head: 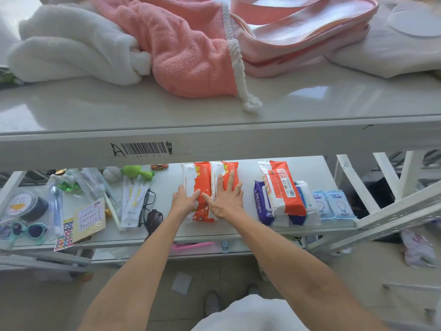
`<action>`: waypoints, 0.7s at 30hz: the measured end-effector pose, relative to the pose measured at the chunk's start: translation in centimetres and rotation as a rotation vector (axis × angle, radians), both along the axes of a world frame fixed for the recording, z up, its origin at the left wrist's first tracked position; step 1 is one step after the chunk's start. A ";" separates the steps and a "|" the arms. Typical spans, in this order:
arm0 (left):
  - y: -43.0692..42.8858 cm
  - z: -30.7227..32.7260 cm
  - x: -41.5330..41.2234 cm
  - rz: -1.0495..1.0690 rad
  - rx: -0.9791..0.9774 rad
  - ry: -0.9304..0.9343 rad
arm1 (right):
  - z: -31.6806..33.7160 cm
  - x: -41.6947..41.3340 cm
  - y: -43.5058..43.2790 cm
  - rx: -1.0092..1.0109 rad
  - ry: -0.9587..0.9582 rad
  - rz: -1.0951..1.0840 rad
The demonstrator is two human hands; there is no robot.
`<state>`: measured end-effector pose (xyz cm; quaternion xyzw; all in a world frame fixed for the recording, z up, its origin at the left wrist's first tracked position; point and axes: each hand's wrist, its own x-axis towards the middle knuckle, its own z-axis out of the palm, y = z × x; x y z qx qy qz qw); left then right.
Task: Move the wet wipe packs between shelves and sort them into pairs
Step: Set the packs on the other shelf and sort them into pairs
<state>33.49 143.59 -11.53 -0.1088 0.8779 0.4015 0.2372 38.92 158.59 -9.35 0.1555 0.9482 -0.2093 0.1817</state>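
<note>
Two matching orange-and-white wet wipe packs lie side by side on the lower shelf [243, 229]: the left pack [194, 177] and the right pack [224, 172]. My left hand [185, 201] grips the left pack's near left edge. My right hand [226, 199] lies flat with spread fingers on the right pack. To the right, another orange-and-white pack [284, 189] rests on a purple pack [261, 201] and a white pack [307, 197]. Two small blue packs [333, 205] lie side by side further right.
The upper shelf [167, 115] carries a white towel [71, 51], a pink towel [181, 48] and a pink bag [305, 37]. Left on the lower shelf lie black glasses [146, 204], teal sunglasses [26, 229], cards, a green toy [137, 172] and a toy car [159, 166].
</note>
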 end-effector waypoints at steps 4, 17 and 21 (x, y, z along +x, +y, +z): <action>1.4 2.1 1.2 -0.130 -0.337 0.348 | 0.6 -0.8 1.6 -0.076 0.232 -0.119; 4.9 1.9 4.4 -0.879 -0.515 0.254 | 0.2 -7.6 6.9 -0.921 0.244 -0.737; 4.5 1.9 4.5 -0.856 -0.495 0.237 | 0.5 -7.6 7.2 -0.958 0.315 -0.776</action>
